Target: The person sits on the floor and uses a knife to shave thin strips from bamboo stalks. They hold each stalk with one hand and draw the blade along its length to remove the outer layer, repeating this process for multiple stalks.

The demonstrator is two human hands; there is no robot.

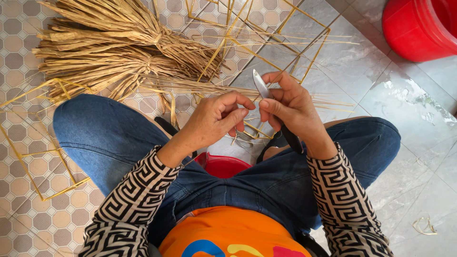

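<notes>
Floor: tiled floor [381, 85], patterned tiles on the left, plain grey on the right.
Straw bundles: two tied bundles of dry straw [119, 43] lay ahead of the person's knees, well apart from both hands.
Bucket: a red bucket [419, 26] stood at the upper right corner.
Stool: a red seat [223, 166] showed between the thighs.
Right hand: the right hand [295, 112] was closed around a knife [273, 107], blade pointing up, dark handle running down past the wrist.
Left hand: the left hand [214, 119] pinched a thin yellow strip [257, 129] between thumb and forefinger, just beside the blade.
Shavings: a curled sliver [426, 226] lay at lower right.
</notes>
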